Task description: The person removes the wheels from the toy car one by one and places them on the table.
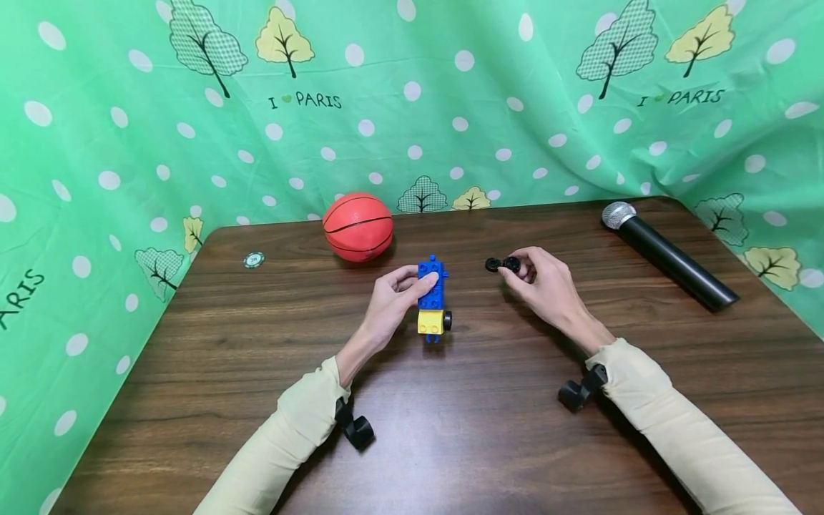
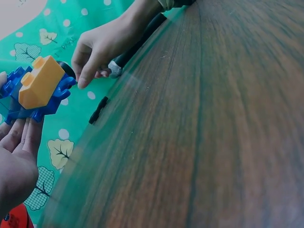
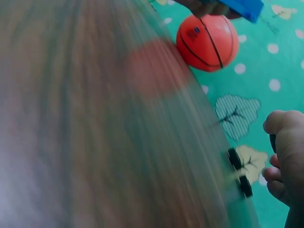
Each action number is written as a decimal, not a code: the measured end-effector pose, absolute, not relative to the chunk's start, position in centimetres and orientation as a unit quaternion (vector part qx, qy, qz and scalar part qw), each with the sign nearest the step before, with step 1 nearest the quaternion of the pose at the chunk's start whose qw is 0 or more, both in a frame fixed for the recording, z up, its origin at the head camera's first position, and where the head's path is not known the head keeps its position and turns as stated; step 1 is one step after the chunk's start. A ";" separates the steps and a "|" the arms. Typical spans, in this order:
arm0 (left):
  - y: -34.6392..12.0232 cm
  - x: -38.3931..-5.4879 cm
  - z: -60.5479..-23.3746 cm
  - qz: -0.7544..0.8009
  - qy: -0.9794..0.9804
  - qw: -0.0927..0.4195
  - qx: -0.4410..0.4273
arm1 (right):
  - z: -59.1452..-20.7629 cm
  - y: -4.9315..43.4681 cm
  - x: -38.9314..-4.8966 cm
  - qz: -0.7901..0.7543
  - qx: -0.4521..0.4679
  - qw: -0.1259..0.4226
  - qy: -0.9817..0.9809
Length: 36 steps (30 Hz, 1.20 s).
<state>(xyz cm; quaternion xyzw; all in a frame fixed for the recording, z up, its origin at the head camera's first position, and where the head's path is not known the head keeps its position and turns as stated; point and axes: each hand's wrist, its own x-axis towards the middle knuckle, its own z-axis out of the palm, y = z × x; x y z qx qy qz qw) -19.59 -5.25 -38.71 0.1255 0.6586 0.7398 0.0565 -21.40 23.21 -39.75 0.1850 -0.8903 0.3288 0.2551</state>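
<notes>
As left hand point(image 1: 389, 297) grips, toy vehicle point(image 1: 433, 300) — blue, yellow (studded)

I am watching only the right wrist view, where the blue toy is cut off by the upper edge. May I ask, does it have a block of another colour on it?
Observer: Yes, a yellow block sits on the end of the blue toy nearer the person.
Operator: Thank you. Is any wheel already attached to it?
Observer: One black wheel shows at the right side of the yellow block.
Operator: And what is lying farther to the right of the right hand?
Observer: A black microphone, lying slantwise on the table.
</notes>
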 end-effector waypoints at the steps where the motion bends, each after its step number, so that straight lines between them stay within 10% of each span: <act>1: -5.2 -19.6 -38.7 0.740 0.658 0.057 0.126 | -39.7 23.5 -21.5 0.327 0.179 0.254 -0.893; 36: -5.2 -19.5 -38.8 0.736 0.661 0.059 0.132 | -40.5 26.8 -23.3 0.265 0.096 0.169 -0.944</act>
